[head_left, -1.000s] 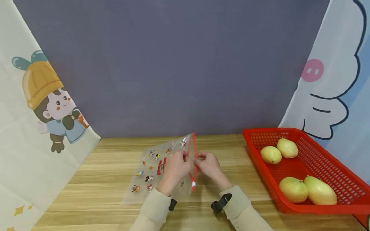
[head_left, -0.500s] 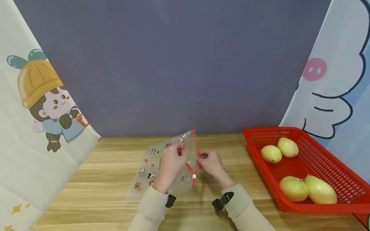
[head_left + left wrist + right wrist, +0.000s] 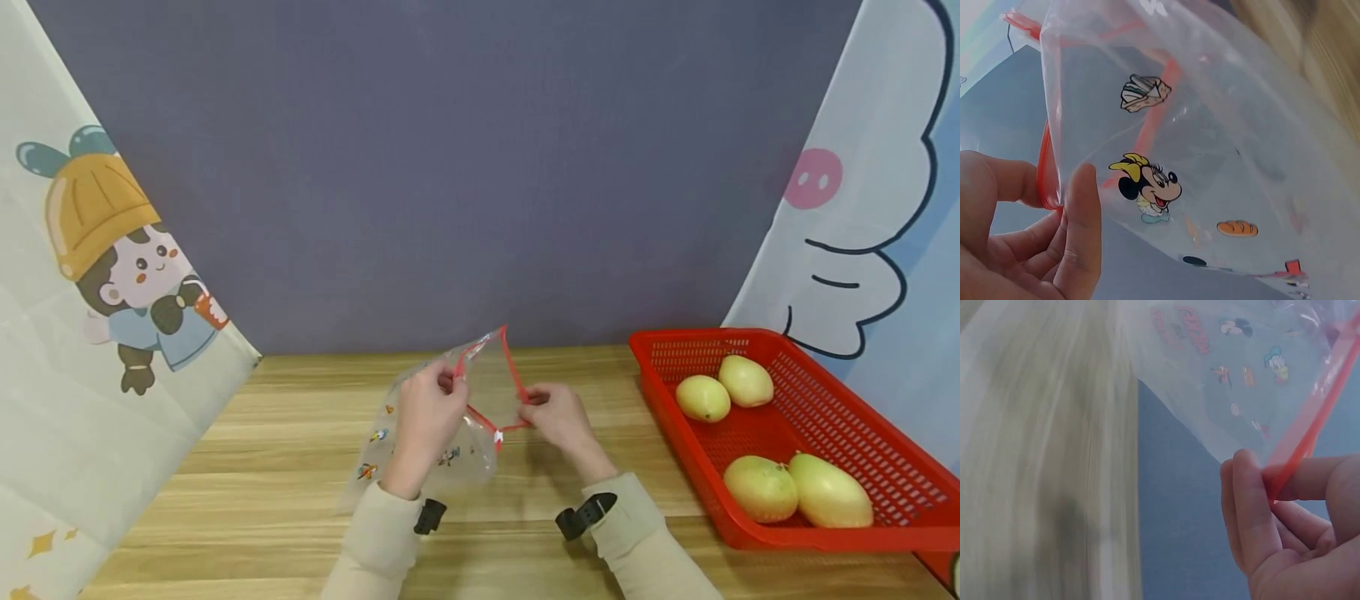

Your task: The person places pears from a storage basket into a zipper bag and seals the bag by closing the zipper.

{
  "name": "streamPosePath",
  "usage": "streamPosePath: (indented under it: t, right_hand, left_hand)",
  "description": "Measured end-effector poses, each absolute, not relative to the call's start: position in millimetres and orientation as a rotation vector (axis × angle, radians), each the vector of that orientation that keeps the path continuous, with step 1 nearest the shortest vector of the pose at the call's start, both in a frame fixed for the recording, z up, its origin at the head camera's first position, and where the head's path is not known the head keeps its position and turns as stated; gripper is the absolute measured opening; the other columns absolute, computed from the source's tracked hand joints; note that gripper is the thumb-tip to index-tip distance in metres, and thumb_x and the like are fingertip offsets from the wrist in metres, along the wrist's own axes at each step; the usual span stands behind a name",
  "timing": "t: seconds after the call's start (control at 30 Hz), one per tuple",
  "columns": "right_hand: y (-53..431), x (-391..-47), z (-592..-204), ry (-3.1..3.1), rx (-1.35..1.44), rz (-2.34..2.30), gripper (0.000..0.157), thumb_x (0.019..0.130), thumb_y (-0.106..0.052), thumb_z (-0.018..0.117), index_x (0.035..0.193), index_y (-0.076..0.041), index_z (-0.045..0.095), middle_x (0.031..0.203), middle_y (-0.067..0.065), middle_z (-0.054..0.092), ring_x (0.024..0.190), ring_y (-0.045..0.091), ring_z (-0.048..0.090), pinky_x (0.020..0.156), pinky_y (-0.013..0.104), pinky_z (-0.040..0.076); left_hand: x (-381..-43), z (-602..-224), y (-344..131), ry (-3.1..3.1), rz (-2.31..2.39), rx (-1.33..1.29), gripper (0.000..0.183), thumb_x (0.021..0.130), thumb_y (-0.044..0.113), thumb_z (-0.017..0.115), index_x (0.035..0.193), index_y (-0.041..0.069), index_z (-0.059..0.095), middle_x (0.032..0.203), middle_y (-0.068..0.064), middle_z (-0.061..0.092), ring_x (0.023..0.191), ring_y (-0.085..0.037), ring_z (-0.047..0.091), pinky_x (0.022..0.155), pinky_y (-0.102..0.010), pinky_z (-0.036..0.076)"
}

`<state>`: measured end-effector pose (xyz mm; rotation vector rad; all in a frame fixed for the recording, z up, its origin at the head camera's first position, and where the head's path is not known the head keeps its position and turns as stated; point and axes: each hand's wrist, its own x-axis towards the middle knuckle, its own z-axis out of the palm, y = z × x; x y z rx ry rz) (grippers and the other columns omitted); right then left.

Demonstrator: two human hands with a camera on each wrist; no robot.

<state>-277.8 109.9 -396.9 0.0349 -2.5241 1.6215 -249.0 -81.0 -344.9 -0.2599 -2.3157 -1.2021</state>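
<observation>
we see a wooden table (image 3: 262, 433) with pale, yellowish-brown boards whose streaky grain runs from side to side. on its right part we find a red plastic basket (image 3: 847, 540) with slotted walls, sitting directly on the wood. a clear printed bag (image 3: 457, 460) slopes low over the middle, though we cannot tell whether its bottom touches the tabletop.

You face a screened-off booth, room type unclear: a flat grey-purple panel (image 3: 450, 183) behind your pale-brown wood-grain worktop's (image 3: 247, 467) far edge, a white cartoon-printed sheet (image 3: 60, 350) along its left edge, a white-and-blue cartoon-printed sheet (image 3: 862, 225) towards its right.
</observation>
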Motion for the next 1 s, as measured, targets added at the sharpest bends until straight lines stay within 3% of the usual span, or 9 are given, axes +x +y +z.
streamPosePath:
  t: [0.57, 0.8, 1.0]
  right_hand:
    - [129, -272, -375, -2.577, 0.012, 1.447, 0.018, 0.081, -0.004, 0.074, 0.098, -0.002, 0.078, 0.087, 0.008, 0.075, 0.078, 0.019, 0.067, 0.069, 0.028, 0.053]
    - [136, -270, -365, -2.569, 0.007, 1.431, 0.019, 0.082, -0.004, 0.071, 0.099, 0.000, 0.077, 0.089, 0.011, 0.076, 0.077, 0.020, 0.069, 0.066, 0.028, 0.054]
    - [144, -270, -361, -2.561, -0.021, 1.422, 0.019, 0.085, -0.007, 0.070, 0.101, 0.001, 0.077, 0.089, 0.011, 0.076, 0.075, 0.019, 0.071, 0.063, 0.028, 0.055]
  left_hand:
    - [-248, -334, -96, -2.287, -1.261, -0.109, 0.008, 0.087, 0.008, 0.066, 0.085, 0.005, 0.073, 0.071, -0.003, 0.064, 0.059, -0.015, 0.055, 0.054, -0.029, 0.046]
    - [-246, -331, -99, -2.275, -1.397, -0.097, 0.008, 0.091, 0.008, 0.065, 0.089, 0.003, 0.072, 0.075, -0.007, 0.065, 0.050, -0.014, 0.064, 0.043, -0.027, 0.052]
    - [-244, -329, -102, -2.264, -1.450, -0.069, 0.009, 0.090, 0.009, 0.065, 0.090, 0.002, 0.071, 0.077, -0.010, 0.066, 0.051, -0.016, 0.067, 0.043, -0.028, 0.055]
